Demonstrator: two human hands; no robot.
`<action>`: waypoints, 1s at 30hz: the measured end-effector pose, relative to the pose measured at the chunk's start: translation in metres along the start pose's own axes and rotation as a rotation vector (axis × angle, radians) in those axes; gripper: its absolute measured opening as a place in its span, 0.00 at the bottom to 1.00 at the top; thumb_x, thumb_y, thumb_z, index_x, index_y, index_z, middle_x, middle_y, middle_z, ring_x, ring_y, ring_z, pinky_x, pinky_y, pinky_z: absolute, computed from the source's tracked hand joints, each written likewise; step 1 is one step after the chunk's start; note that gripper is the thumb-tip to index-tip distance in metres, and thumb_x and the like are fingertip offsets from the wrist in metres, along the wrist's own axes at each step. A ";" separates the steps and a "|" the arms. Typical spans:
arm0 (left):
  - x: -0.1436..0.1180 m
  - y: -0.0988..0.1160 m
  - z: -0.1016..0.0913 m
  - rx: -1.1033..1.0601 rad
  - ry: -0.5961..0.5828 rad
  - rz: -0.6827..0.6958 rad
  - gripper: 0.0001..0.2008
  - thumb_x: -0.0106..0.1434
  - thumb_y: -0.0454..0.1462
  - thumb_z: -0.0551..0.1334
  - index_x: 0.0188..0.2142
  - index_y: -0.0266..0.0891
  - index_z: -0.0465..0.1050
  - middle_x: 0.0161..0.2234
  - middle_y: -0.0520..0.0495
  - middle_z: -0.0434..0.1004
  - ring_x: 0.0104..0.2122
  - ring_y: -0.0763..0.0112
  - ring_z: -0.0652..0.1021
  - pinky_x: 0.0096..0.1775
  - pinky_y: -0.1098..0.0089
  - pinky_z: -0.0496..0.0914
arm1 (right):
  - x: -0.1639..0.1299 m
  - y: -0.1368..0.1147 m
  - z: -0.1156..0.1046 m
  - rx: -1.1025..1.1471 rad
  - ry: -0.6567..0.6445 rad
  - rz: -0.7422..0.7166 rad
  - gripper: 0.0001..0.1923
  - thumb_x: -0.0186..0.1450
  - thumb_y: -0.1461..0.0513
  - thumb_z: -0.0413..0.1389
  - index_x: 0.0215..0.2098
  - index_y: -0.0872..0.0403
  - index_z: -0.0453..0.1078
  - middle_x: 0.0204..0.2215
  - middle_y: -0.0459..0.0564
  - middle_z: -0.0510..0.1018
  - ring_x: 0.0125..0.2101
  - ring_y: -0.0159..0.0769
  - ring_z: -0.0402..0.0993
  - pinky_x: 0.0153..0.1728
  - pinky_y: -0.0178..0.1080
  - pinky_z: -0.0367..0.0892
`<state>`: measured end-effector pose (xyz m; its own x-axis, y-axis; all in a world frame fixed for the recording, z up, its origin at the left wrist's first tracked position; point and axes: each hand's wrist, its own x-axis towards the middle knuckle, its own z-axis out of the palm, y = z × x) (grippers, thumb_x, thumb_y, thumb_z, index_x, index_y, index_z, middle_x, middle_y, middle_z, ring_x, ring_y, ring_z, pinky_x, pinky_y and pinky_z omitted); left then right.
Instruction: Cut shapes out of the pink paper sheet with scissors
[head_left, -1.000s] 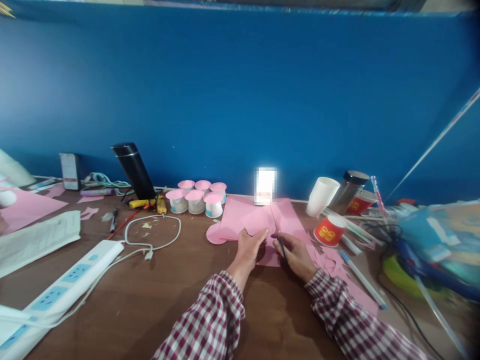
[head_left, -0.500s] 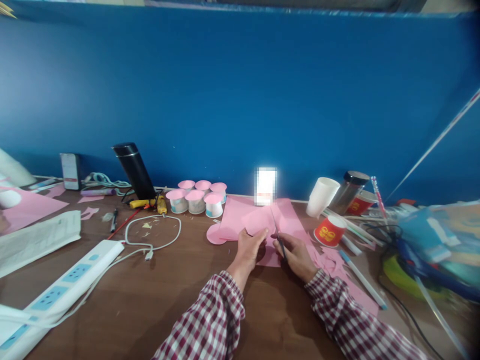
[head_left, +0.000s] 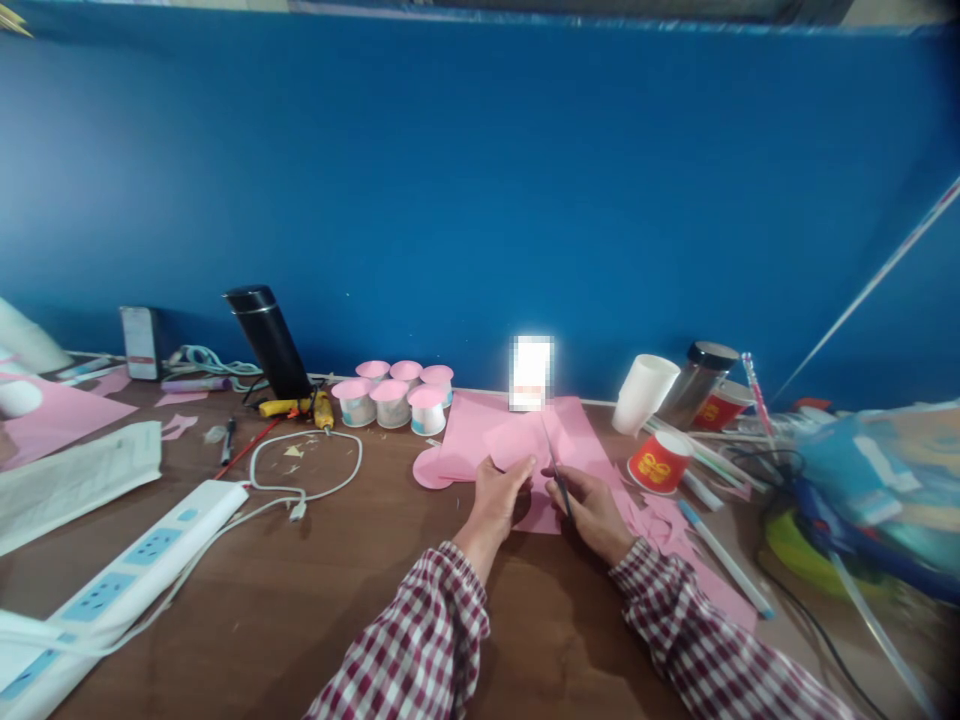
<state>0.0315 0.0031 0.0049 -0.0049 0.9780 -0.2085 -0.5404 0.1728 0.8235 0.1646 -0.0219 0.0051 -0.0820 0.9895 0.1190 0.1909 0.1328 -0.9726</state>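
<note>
My left hand (head_left: pixel 498 498) is closed, thumb and fingers pinching a piece of pink paper (head_left: pixel 517 440) over larger pink sheets (head_left: pixel 466 425). Close on its right, my right hand (head_left: pixel 594 508) is closed around a pair of dark, slim scissors (head_left: pixel 559 470). The blades point away from me, across the pink paper; their exact opening is hard to make out. A rounded pink cutout (head_left: pixel 430 468) lies left of the sheets. Pink scraps (head_left: pixel 660 525) are scattered to the right of my right hand.
Several small cups with pink tops (head_left: pixel 391 404) stand at the back left. To the right are a red paper cup (head_left: pixel 660 462), white cups (head_left: pixel 645 392) and a marker (head_left: pixel 726 560). A power strip (head_left: pixel 120 580), a cable (head_left: pixel 360 465) and a black flask (head_left: pixel 268 343) occupy the left.
</note>
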 end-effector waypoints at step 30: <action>0.002 -0.002 -0.001 0.012 -0.003 -0.001 0.19 0.41 0.43 0.72 0.23 0.36 0.66 0.13 0.56 0.64 0.12 0.79 0.65 0.17 0.75 0.59 | 0.001 0.003 0.001 0.042 -0.016 0.011 0.22 0.60 0.51 0.57 0.44 0.59 0.70 0.18 0.41 0.65 0.16 0.28 0.63 0.15 0.32 0.62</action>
<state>0.0320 0.0043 0.0028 -0.0024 0.9782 -0.2078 -0.5299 0.1750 0.8298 0.1637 -0.0208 0.0022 -0.0964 0.9898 0.1054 0.1504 0.1192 -0.9814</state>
